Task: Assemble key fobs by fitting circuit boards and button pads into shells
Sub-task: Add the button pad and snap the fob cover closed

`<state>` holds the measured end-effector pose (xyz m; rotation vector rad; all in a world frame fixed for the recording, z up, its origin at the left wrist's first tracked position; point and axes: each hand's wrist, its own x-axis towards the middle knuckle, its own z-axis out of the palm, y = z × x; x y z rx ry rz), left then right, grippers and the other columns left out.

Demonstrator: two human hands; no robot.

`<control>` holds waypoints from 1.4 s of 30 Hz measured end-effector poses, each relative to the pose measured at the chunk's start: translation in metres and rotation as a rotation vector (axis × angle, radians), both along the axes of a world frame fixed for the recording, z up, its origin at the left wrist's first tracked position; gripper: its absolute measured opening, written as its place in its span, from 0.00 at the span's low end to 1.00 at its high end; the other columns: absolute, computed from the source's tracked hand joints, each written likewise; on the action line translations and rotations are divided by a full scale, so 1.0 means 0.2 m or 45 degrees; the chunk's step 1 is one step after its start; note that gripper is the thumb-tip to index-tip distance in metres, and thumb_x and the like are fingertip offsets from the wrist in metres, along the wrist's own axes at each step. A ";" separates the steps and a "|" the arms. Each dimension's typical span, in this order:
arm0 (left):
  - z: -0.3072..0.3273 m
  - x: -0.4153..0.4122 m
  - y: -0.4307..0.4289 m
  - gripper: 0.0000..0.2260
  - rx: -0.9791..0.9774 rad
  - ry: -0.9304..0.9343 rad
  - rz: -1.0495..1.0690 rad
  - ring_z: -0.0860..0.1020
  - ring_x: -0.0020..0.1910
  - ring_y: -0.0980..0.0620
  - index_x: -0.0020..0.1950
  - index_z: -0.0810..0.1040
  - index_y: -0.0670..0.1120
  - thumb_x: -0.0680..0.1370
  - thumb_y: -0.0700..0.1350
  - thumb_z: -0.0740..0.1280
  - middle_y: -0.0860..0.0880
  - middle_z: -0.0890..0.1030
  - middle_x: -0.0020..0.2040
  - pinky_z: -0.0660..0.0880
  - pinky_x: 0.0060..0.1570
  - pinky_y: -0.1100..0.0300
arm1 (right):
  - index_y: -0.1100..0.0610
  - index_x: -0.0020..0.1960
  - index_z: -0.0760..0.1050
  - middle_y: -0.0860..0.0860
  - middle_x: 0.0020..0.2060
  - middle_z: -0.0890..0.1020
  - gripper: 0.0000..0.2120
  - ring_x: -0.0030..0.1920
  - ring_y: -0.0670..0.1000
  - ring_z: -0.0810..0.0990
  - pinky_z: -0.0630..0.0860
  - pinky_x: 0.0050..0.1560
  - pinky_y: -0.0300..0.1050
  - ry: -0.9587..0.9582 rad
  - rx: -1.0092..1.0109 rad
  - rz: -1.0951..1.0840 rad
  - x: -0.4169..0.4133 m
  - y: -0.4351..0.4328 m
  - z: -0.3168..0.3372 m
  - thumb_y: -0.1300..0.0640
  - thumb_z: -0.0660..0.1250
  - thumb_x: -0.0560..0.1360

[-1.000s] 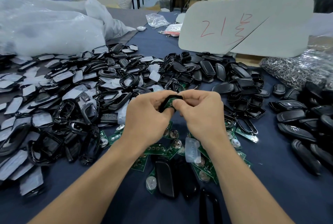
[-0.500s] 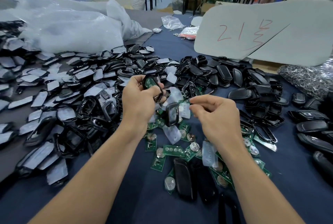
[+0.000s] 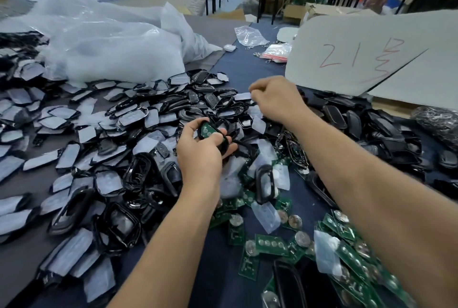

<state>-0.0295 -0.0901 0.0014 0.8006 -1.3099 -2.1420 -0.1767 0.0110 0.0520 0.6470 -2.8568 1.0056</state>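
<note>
One black oval plastic shell (image 3: 223, 143) with green circuit board (image 3: 207, 130) is clasped by left grip (image 3: 198, 155); right grip (image 3: 277, 102) curled, contents indeterminable.

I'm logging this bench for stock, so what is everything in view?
shells: many, black, heaped left, centre and right
boards: many, green, near centre
pads: many, clear, among boards and shells
bags: several, white, far left
card: at least one, grey with red writing, far right
rings: one bagful, silvery, right edge
table: one, blue cloth, underneath
held shell: one, black, green board inside, centre
left hand: grips held shell
right hand: fingers curled over far shells; contents unclear
</note>
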 end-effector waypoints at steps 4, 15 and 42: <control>-0.01 -0.01 -0.01 0.16 0.058 0.016 -0.043 0.83 0.37 0.51 0.58 0.79 0.49 0.81 0.30 0.63 0.41 0.85 0.49 0.82 0.39 0.59 | 0.61 0.65 0.80 0.58 0.65 0.81 0.15 0.64 0.62 0.78 0.76 0.64 0.52 -0.066 0.382 0.038 -0.29 -0.20 -0.09 0.56 0.62 0.83; -0.02 -0.02 0.00 0.15 0.012 0.009 -0.070 0.83 0.36 0.53 0.58 0.81 0.49 0.80 0.31 0.65 0.43 0.85 0.47 0.81 0.37 0.60 | 0.49 0.38 0.78 0.46 0.38 0.81 0.10 0.50 0.55 0.82 0.77 0.56 0.49 0.268 -0.003 -0.283 -0.19 0.01 -0.08 0.53 0.80 0.69; 0.05 0.18 0.45 0.06 -0.481 0.003 -0.776 0.67 0.22 0.54 0.37 0.84 0.52 0.72 0.43 0.74 0.50 0.74 0.27 0.61 0.20 0.67 | 0.59 0.37 0.80 0.54 0.33 0.83 0.09 0.33 0.49 0.78 0.73 0.33 0.39 -0.610 -1.133 -0.129 0.85 0.68 -0.22 0.66 0.80 0.67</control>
